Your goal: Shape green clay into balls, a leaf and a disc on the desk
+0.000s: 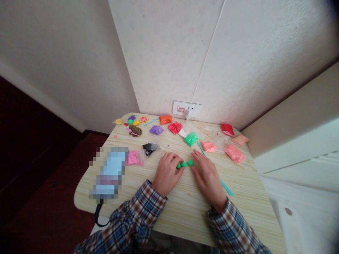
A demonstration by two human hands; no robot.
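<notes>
Small green clay balls lie in a short row on the table between my hands. My left hand (168, 173) is curled, with its thumb and fingers closed about the leftmost green clay ball (178, 165). The middle green ball (183, 164) sits by those fingertips. A third green ball (190, 163) is slightly apart, just left of my right hand's thumb and index finger. My right hand (208, 176) is open, its fingers stretched forward and its thumb apart. A turquoise strip-shaped tool (227, 187) lies partly hidden under or behind this hand.
Beyond the hands lie bags of green (191, 139), red (175, 127), purple (156, 129) and black (150, 148) clay. Pink-orange packets (234, 153) are at right. A blurred-out phone-like object (111, 173) lies left. Small fruit-like clay pieces (136, 123) sit far left, near the wall.
</notes>
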